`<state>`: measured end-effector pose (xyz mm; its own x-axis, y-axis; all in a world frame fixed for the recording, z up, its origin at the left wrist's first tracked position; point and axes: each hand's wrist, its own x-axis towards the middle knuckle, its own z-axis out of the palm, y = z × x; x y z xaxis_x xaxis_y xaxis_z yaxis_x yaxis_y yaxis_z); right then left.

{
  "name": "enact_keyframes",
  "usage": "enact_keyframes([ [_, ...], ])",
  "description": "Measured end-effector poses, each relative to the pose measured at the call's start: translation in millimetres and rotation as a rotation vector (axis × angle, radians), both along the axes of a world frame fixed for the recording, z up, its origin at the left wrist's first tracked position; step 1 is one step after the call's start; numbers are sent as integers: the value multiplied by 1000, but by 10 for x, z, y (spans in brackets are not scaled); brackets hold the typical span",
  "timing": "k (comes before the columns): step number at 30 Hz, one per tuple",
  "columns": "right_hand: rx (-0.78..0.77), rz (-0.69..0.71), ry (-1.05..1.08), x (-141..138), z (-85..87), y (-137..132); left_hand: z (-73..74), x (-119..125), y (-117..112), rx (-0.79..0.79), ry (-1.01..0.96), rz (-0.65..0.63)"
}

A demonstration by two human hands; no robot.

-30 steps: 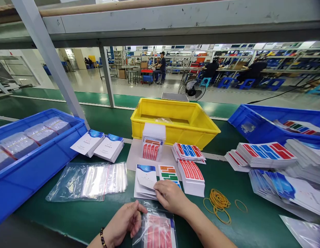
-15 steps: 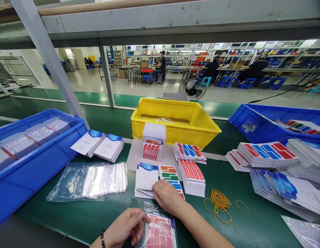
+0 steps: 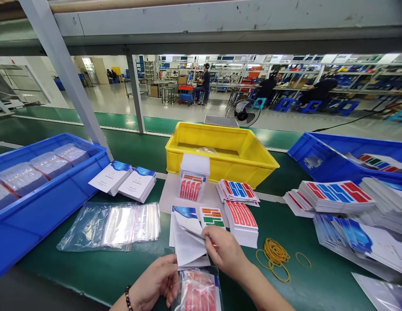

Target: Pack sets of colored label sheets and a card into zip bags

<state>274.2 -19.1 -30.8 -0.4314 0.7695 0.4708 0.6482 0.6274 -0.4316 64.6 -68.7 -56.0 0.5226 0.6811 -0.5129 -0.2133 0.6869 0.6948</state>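
My right hand (image 3: 227, 251) pinches the right edge of a white booklet (image 3: 189, 244) with a blue top, bending it up off the small booklet pile. Lower down, my left hand (image 3: 158, 280) has its fingers curled at the left edge of a clear zip bag (image 3: 201, 291); red sticker sheets show through the plastic. Its thumb is close to the booklet's bottom edge. Beside the booklets lies a pile of orange, green and blue sticker sheets (image 3: 211, 216), partly covered by my right hand. Red sticker sheets (image 3: 241, 214) form a thick stack further right.
Blue bins stand left (image 3: 58, 205) and right (image 3: 313, 151), a yellow bin (image 3: 220, 166) behind. Empty zip bags (image 3: 131, 224) and booklet stacks (image 3: 136, 185) lie left. Rubber bands (image 3: 275, 255) and more sheet stacks (image 3: 335, 196) are right. A slanted post (image 3: 65, 73) rises left.
My right hand has taken hold of a booklet and lifted it, drawing it toward the bag. My left hand has stayed beside the bag, its index finger no longer lying over it.
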Motion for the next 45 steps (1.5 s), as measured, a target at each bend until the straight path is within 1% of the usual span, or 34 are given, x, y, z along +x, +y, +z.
enact_keyframes([
  [2,-30,86,-64,-39,2,-101,2,-1,-4,29,4,3],
  [4,-100,148,-146,-61,5,-184,6,-7,-10,45,80,-37],
  [8,-300,194,-359,-48,-19,-248,46,-49,-21,130,419,-150],
  [10,-361,202,-465,-48,-65,-249,77,-82,-23,165,514,-176],
  [12,-376,196,-529,-70,-127,-250,106,-114,-23,169,523,-186],
  [15,-321,196,-572,-118,-215,-249,137,-144,-23,174,509,-201],
  [19,-192,248,-559,-101,-281,-171,131,-161,-44,211,460,-235],
  [21,-97,253,-470,-55,-273,-120,103,-163,-63,209,400,-189],
  [22,-29,243,-409,-35,-249,-112,86,-161,-71,183,356,-144],
  [24,115,219,-278,-23,-152,-154,61,-148,-78,71,219,-51],
  [26,190,262,-187,-54,-1,-270,57,-121,-69,-75,47,3],
  [28,137,368,-150,-98,166,-386,77,-87,-49,-160,-104,40],
  [29,86,404,-139,-109,238,-411,94,-71,-38,-163,-160,65],
  [30,34,402,-146,-106,297,-397,114,-54,-30,-152,-203,90],
  [31,-24,345,-185,-85,340,-339,136,-37,-24,-133,-237,104],
  [32,-74,256,-239,-48,366,-237,158,-19,-20,-115,-264,106],
  [33,-124,109,-334,3,378,-98,180,2,-19,-103,-287,89],
  [34,-213,-54,-474,60,376,65,201,28,-19,-102,-306,55],
  [35,-244,-123,-524,119,365,238,220,61,-19,-103,-318,18],
  [37,-279,-181,-587,211,328,557,249,145,-16,-89,-327,-46],
  [39,-309,-202,-644,252,287,778,258,243,-2,-64,-321,-108],
  [42,-352,-219,-712,255,237,915,222,371,33,-22,-301,-185],
  [45,-392,-232,-747,263,203,949,115,432,64,-10,-254,-188],
])
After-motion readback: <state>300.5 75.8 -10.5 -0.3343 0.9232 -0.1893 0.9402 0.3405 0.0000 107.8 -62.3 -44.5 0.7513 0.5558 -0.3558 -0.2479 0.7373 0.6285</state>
